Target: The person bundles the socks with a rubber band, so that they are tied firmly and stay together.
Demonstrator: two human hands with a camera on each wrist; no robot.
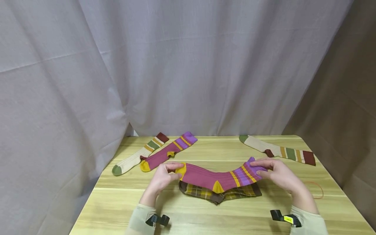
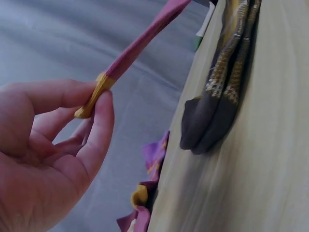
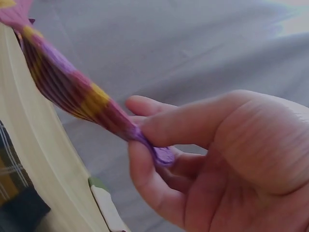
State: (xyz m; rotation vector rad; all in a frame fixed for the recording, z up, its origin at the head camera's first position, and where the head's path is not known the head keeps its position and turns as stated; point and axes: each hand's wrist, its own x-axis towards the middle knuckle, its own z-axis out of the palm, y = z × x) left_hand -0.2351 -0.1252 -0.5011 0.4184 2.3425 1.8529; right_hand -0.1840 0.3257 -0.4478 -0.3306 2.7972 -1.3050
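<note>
A magenta sock (image 1: 202, 175) with yellow toe and heel and a purple striped cuff is stretched between both hands, raised off the table. My left hand (image 1: 162, 178) pinches its yellow toe between thumb and fingers, as the left wrist view also shows. At the other end, my right hand (image 1: 283, 174) pinches the purple cuff (image 3: 161, 155). Beneath it lie brown-and-yellow plaid socks (image 1: 202, 193), seen in the left wrist view as two dark toes (image 2: 207, 121) together. The held sock partly hides them in the head view.
On the wooden table (image 1: 123, 209), a cream striped sock (image 1: 132, 163) touches or overlaps another magenta sock (image 1: 161, 158) at the back left. A second cream striped sock (image 1: 261, 144) lies back right. A thin reddish band (image 1: 322, 191) sits near the right forearm. Grey curtain (image 1: 188, 65) hangs behind.
</note>
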